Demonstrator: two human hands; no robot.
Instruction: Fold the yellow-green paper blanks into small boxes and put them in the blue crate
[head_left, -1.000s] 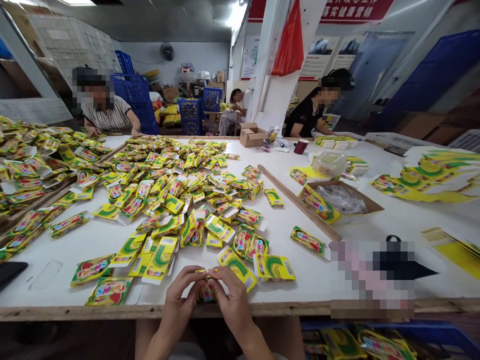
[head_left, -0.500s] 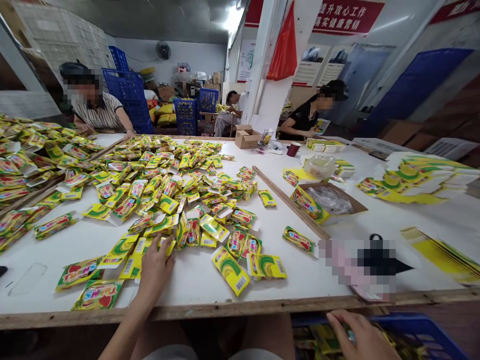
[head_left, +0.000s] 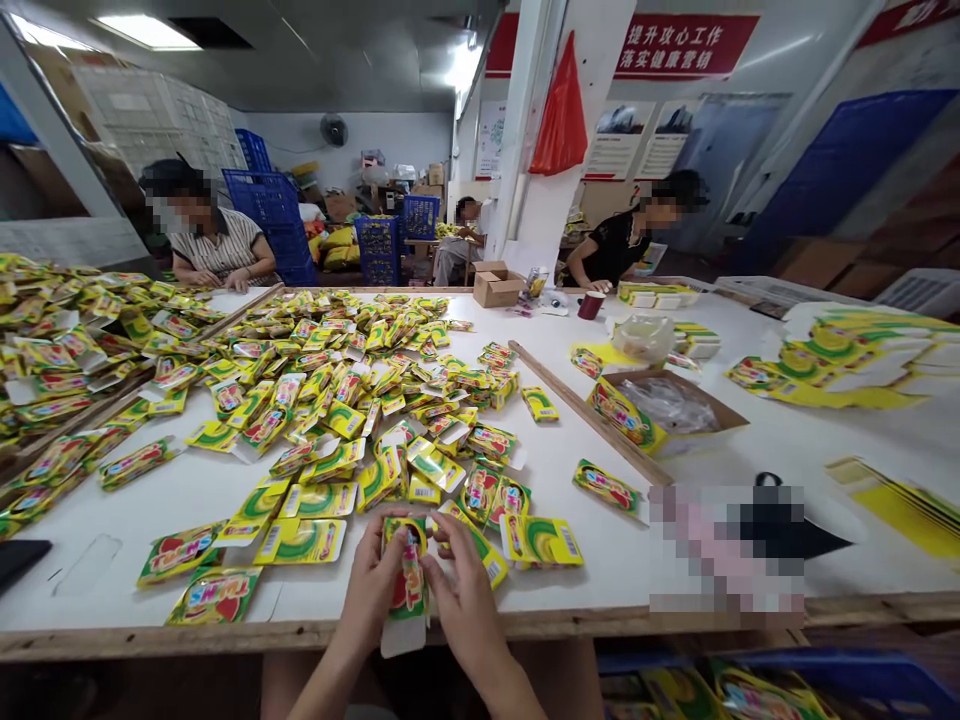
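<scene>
My left hand [head_left: 373, 588] and my right hand [head_left: 461, 592] meet at the near edge of the white table [head_left: 585, 560]. Between them they grip one yellow, green and red candy packet [head_left: 407, 585], held upright with its white flap hanging below. Both hands have their fingers curled on the packet's sides. Just beyond them lies a wide heap of the same yellow packets [head_left: 352, 400], the nearest ones a hand's width away.
A blue crate [head_left: 757, 690] with packets sits under the table at my right. A wooden stick [head_left: 589, 410], an open cardboard box [head_left: 671, 400] and flat yellow sheets [head_left: 847, 355] lie to the right. Three other people sit at the far side.
Half a second ago my left hand reached into the heap and my right hand was down in the blue crate; now both are back together holding a fresh packet.
</scene>
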